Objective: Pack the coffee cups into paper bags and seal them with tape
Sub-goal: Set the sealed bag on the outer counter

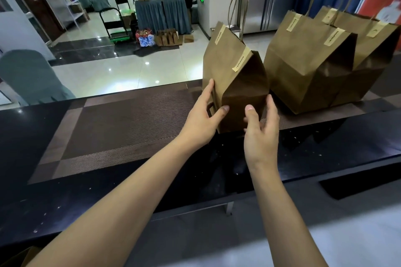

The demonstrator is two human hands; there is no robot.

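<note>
Three paper bags stand upright on the dark surface [130, 171], on a woven mat [121, 123], and as far as can be seen each has its top folded shut with strips of tape, so the packing looks well along; whether more cups remain cannot be told, as no cups show. Two finished bags, the middle bag [303, 65] and the far bag [373, 50] behind it, sit touching at about two o'clock from the hands. The near bag [234, 76] is at twelve o'clock, held at its base from both sides. The left hand [204, 119] clasps its left edge, thumb across the front; the right hand [261, 123] cups the right corner, thumb pressed on the front. It seems about to be set beside the others.
</note>
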